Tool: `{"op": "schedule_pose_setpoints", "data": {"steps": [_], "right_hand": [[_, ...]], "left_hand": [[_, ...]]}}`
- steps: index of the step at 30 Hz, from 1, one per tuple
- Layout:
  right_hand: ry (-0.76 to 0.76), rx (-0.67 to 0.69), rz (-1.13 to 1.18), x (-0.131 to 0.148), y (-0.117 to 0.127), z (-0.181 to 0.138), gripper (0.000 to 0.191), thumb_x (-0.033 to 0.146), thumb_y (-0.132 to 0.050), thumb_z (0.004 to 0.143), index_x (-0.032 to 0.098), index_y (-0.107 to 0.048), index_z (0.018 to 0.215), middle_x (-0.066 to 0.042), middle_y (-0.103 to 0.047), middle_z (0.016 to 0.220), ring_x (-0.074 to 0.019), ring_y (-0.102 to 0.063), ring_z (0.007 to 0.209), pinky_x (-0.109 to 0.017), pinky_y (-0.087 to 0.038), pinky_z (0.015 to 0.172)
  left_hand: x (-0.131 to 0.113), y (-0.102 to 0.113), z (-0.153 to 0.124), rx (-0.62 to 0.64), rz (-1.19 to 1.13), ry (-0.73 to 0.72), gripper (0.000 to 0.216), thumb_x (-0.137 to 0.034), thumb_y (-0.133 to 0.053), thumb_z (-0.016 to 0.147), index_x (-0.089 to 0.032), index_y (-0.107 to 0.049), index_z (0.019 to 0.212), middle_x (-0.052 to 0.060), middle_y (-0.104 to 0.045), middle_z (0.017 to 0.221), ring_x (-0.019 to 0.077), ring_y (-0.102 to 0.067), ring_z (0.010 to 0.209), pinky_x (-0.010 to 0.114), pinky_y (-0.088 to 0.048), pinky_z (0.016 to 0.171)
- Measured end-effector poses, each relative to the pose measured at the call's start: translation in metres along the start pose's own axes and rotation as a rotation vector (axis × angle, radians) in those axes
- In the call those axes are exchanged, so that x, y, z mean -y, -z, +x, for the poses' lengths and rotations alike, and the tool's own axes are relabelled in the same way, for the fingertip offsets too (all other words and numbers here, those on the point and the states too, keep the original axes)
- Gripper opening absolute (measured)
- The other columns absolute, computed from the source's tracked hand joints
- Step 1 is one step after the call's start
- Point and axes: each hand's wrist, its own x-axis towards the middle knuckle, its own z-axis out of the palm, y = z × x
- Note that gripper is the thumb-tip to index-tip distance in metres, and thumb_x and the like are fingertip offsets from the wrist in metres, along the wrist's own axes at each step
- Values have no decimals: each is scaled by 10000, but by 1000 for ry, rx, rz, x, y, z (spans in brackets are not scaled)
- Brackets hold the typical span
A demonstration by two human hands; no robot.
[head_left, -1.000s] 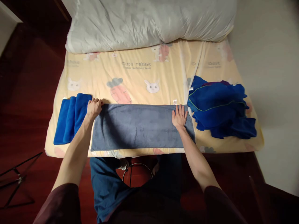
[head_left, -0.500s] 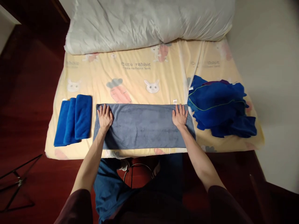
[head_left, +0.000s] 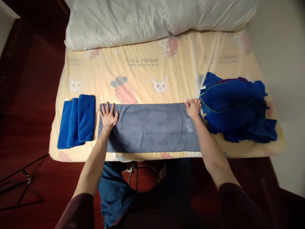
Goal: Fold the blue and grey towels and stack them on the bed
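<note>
While I watch the head view, the grey towel (head_left: 150, 127) lies folded into a long strip along the near edge of the bed sheet (head_left: 143, 76), lengthwise from left to right. Left hand (head_left: 109, 115): flat, fingers spread wide, palm down on the strip's far left corner, holding nothing, only pressing. Right hand (head_left: 193, 108): at the far right corner of the same strip, fingers curled over the cloth's edge; I read it as a pinch on the corner, though the fingertips are partly hidden, so I cannot tell how firm the hold is. A small line of white lettering shows on the towel just below that hand.

Left of the strip, just beside it and apart from the left hand, lie the folded blue towels (head_left: 76, 120), side by side in a neat group. Right of the strip, touching or nearly touching the right hand, sits a loose blue heap (head_left: 235, 108) of crumpled cloth. A white duvet (head_left: 152, 16) is bunched across the far end of the bed. Dark wood floor (head_left: 23, 95) on the left.
</note>
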Motion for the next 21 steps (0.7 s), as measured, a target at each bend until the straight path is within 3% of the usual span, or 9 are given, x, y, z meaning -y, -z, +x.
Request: {"op": "schedule_pose_setpoints", "data": {"steps": [3,6,9,12,17,21], "right_hand": [[-48,-78,-46,20,0,-6,321,316,-430,1032,138,-697,1049,-201,-598,1203,-339,-419,1245,-553,-335,1105],[43,-131,-94,44,8,-31,415,304,-349,1072,109,-654,1277,-212,-537,1430,-314,-341,1400,-570,-188,1225],[185,-28,-123,51,14,-61,502,350,-327,1082,140,-534,1489,-167,-400,1625,-293,-265,1518,-564,-162,1264],[170,98,-164,36,15,-78,590,410,-301,1080,141,-420,1592,-151,-320,1692,-302,-238,1567,-571,-202,1264],[20,126,-220,4,12,-57,670,464,-231,1084,110,-297,1649,-156,-228,1728,-303,-166,1605,-581,-186,1273],[-47,194,-185,5,16,-31,688,492,-233,1078,103,-303,1641,-172,-235,1722,-309,-160,1605,-597,-206,1264]], "left_hand": [[-1,2,1,2,-28,2,652,-456,-430,1026,-208,-385,1628,76,-158,1754,397,-16,1618,674,5,1275],[-4,6,-3,4,-63,3,666,-451,-420,1024,-179,-376,1630,93,-131,1756,398,3,1618,676,13,1272],[-6,7,-10,-2,-80,21,678,-444,-403,1027,-153,-353,1638,118,-114,1756,395,-3,1620,661,3,1280],[-3,4,-17,-10,-67,35,683,-462,-397,1029,-159,-353,1639,114,-108,1758,382,-17,1622,623,-30,1296],[4,0,-10,-6,-45,55,707,-500,-424,1018,-171,-355,1639,107,-112,1760,376,-28,1622,602,-59,1299],[7,7,12,10,-46,37,712,-500,-424,1019,-145,-360,1633,145,-112,1754,386,-38,1620,607,-70,1291]]}}
